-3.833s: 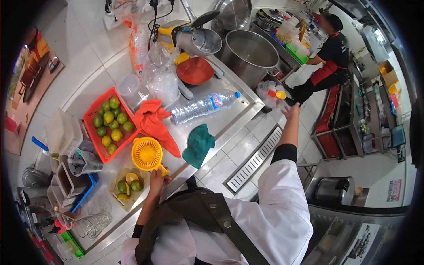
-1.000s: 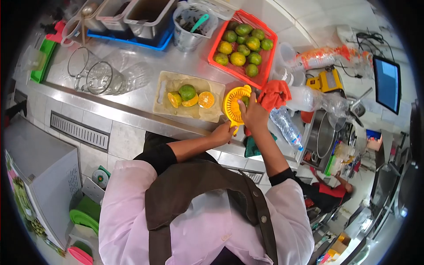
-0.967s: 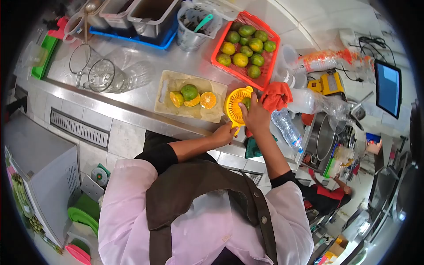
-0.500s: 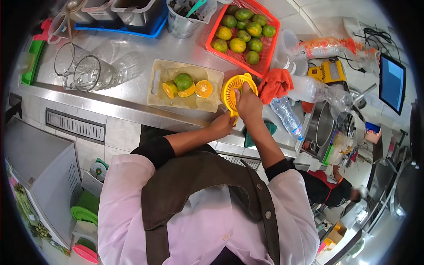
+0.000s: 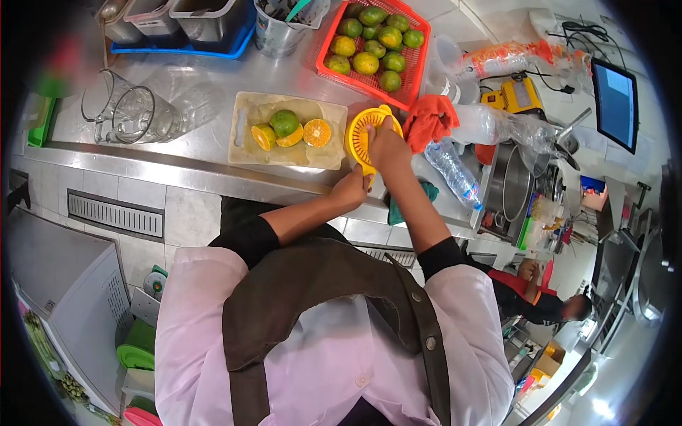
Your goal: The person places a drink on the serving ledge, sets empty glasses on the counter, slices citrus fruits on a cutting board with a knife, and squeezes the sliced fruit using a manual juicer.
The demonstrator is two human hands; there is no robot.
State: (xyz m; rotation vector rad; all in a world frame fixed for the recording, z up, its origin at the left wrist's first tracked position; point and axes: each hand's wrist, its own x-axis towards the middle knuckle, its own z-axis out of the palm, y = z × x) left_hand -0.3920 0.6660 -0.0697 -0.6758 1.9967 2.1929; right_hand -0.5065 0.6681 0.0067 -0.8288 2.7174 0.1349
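A yellow hand citrus juicer (image 5: 357,138) with a ribbed strainer rests at the counter's front edge. My left hand (image 5: 350,189) is closed around its handle. Over the juicer's cone, my right hand (image 5: 388,148) is cupped with fingers curled on an orange half, which the hand almost fully hides. Just left lies a pale cutting board (image 5: 245,153). It carries a whole green orange (image 5: 283,123) and cut orange halves (image 5: 317,133), showing orange flesh.
A red basket (image 5: 419,78) of green-yellow oranges stands behind the juicer. To its right are a red cloth (image 5: 431,121) and a plastic bottle (image 5: 455,174). Glass pitchers (image 5: 145,117) stand left on the steel counter (image 5: 206,78). A co-worker (image 5: 536,302) is at far right.
The view has shifted slightly, so the counter items appear farther left. My right hand has turned a little over the juicer; my left keeps the handle. The co-worker's arms have moved.
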